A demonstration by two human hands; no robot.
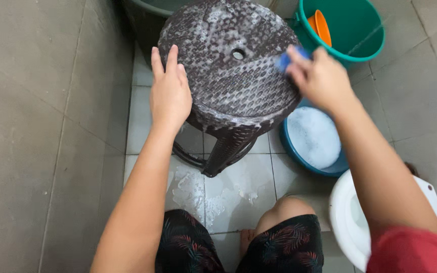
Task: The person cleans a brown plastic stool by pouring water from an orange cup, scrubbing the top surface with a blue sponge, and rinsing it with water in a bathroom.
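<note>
A grey tiled floor (431,91) runs under everything, wet and foamy between the person's knees, with a tiled wall (31,126) on the left. Near the middle of the frame a dark brown plastic stool (228,76) with a woven pattern stands tilted on the floor: its round seat, streaked with suds and pierced by a small centre hole, faces up toward the camera, and its long axis runs from the seat at the top down and away through the legs, whose feet rest on the wet tiles in front of the knees. At the lower right sits a white toilet bowl (342,222). At the upper right a green bucket (360,30) holds an orange scoop (321,25). Just right of the stool, partly under its seat edge, a blue basin (313,144) is full of white foam.

The left hand (169,91) lies flat with fingers spread against the seat's left rim, steadying it without closing round it. The right hand (319,76) is clenched on a small blue scrubber (285,60), pressed to the seat's right edge.
</note>
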